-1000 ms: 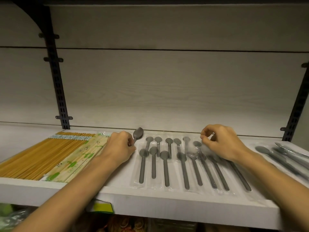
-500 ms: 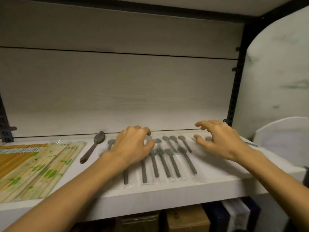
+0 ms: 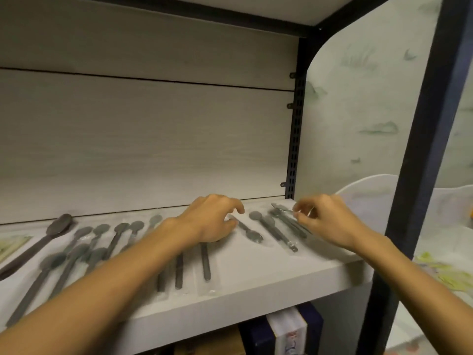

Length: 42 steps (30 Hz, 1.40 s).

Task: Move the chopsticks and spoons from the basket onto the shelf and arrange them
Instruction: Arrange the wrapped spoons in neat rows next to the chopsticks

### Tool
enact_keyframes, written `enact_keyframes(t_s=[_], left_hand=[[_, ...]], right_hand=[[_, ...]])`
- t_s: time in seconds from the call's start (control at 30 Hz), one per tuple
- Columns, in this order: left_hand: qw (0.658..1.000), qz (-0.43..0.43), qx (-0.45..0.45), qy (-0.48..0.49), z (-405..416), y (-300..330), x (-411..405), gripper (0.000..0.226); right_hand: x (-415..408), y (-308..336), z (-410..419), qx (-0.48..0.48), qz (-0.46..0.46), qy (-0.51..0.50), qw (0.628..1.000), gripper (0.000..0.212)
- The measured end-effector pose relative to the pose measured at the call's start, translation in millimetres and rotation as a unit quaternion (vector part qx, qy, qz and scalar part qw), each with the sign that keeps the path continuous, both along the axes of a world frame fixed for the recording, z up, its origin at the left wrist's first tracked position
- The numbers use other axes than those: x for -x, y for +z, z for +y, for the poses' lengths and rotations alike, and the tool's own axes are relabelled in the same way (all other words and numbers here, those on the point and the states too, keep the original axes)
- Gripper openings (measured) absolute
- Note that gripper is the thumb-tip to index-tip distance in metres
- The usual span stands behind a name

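Many wrapped spoons [image 3: 272, 230] on shelf [image 3: 256, 275], right hand [image 3: 325, 221] pinching one

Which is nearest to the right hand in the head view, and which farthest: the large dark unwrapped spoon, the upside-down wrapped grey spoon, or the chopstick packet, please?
From the right hand:
1. Upside-down wrapped grey spoon, just to its left, beside the left hand.
2. Large dark unwrapped spoon, far left on the white shelf.
3. Chopstick packet, at the left frame edge.

Both bare forearms reach forward side by side. The left hand [image 3: 210, 219] lies palm down, fingers loosely curled; the right hand [image 3: 325, 219] has fingertips [image 3: 298, 213] drawn together in a pinch.
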<state>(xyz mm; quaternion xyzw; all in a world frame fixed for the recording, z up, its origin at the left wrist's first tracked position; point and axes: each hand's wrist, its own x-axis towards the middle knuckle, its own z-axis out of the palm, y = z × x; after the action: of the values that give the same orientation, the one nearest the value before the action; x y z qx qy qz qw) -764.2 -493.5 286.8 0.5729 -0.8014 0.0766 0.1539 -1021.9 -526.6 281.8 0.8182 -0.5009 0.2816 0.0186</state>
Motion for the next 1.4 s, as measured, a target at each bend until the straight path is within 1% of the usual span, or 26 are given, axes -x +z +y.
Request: enact_keyframes(t_s=[0.07, 0.13, 0.2, 0.27, 0.37, 0.43, 0.53, 0.6, 0.7, 0.77, 0.8, 0.97, 1.1, 1.2, 1.27, 1.33, 1.4], left_hand=[[0.999, -0.001, -0.037, -0.010, -13.5, 1.2, 8.5, 0.029], [0.996, -0.022, -0.088, -0.022, -23.6, 0.9, 15.3, 0.029], [0.991, -0.037, -0.120, -0.039, -30.7, -1.2, 21.4, 0.028], [0.990, -0.035, -0.127, -0.052, -35.8, -3.6, 25.2, 0.024], [0.990, -0.009, -0.128, -0.056, -41.0, -5.2, 26.3, 0.014], [0.990, 0.004, -0.130, -0.060, -42.4, -4.5, 27.9, 0.007], [0.989, -0.006, -0.128, -0.076, -43.4, -5.0, 32.8, 0.006], [0.987, 0.010, -0.140, -0.083, -43.0, -5.5, 33.8, 0.008], [0.985, 0.027, -0.149, -0.084, -41.8, -4.8, 33.0, 0.023], [0.985, 0.025, -0.145, -0.084, -42.0, -4.2, 33.7, 0.027], [0.986, 0.021, -0.142, -0.086, -42.7, -4.1, 34.6, 0.027], [0.988, -0.011, -0.121, -0.092, -45.3, -3.4, 35.4, 0.021], [0.993, 0.006, -0.063, -0.097, -41.7, 6.0, 22.2, 0.010], [0.997, 0.035, -0.007, -0.075, -36.1, 15.0, 2.8, 0.011], [0.995, 0.071, 0.026, -0.066, -31.6, 22.1, -11.0, 0.009], [0.990, 0.118, 0.048, -0.057, -26.0, 28.4, -23.5, 0.005], [0.987, 0.146, 0.060, -0.039, -20.1, 32.2, -35.1, 0.006]], right_hand=[[-6.7, -3.1, -4.9, -0.009, -0.003, 0.030, 1.000, 0.013], [-15.2, -6.7, -8.3, -0.024, 0.000, 0.062, 0.998, 0.014], [-23.2, -9.7, -11.9, -0.040, 0.017, 0.083, 0.996, 0.019], [-28.8, -12.2, -16.1, -0.063, 0.049, 0.081, 0.993, 0.019], [-30.6, -14.4, -22.9, -0.100, 0.080, 0.081, 0.988, 0.012], [-28.0, -14.2, -26.6, -0.125, 0.064, 0.079, 0.987, 0.016], [-23.1, -12.2, -29.8, -0.131, 0.029, 0.062, 0.989, 0.033], [-19.6, -10.7, -30.5, -0.119, -0.011, 0.056, 0.991, 0.033], [-15.7, -11.1, -29.5, -0.110, -0.051, 0.054, 0.991, 0.023], [-13.9, -12.0, -28.4, -0.108, -0.059, 0.047, 0.991, 0.015], [-13.4, -11.9, -27.5, -0.108, -0.062, 0.043, 0.991, 0.014], [-12.2, -6.7, -23.9, -0.120, -0.122, 0.033, 0.985, 0.018], [-15.2, -3.1, -19.2, -0.134, -0.164, 0.030, 0.977, 0.028], [-19.2, 1.3, -14.7, -0.149, -0.196, 0.030, 0.969, 0.034], [-23.9, 4.0, -11.4, -0.161, -0.206, 0.036, 0.965, 0.038], [-31.0, 5.4, -7.8, -0.179, -0.211, 0.046, 0.960, 0.042], [-40.3, 5.8, -3.1, -0.197, -0.224, 0.061, 0.953, 0.043]])
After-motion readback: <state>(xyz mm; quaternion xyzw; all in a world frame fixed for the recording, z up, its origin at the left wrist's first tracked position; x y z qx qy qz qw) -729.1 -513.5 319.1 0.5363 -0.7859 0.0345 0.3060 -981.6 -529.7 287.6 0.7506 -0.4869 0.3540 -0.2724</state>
